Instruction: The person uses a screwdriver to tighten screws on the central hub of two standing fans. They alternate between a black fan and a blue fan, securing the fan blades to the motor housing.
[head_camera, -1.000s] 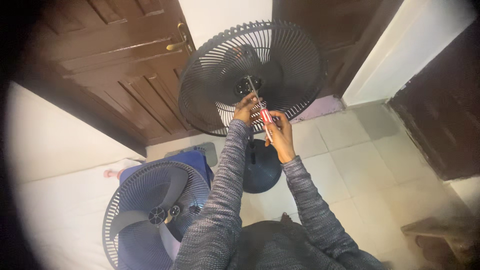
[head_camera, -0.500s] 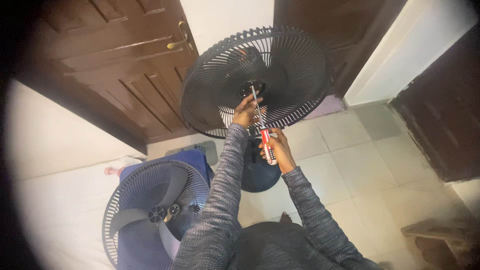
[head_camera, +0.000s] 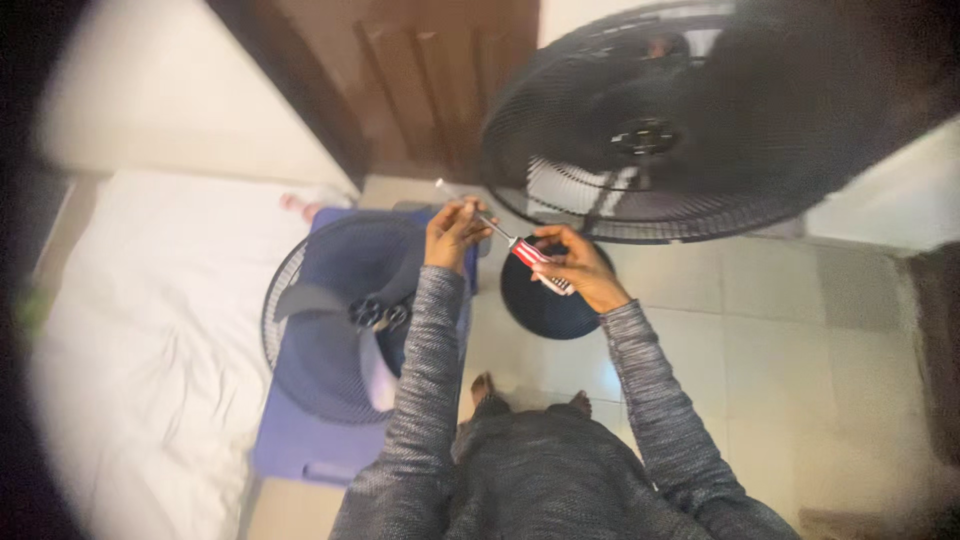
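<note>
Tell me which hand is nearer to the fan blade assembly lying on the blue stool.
Left. The left hand pinches the screwdriver shaft just above the fan blade assembly. The right hand grips the red handle farther off, over the round fan base.

We found open tiled floor to the right. Ahead, the standing fan's grille blocked the way, its round base below our hands. Left, a second fan on a blue stool crowded the bed.
</note>
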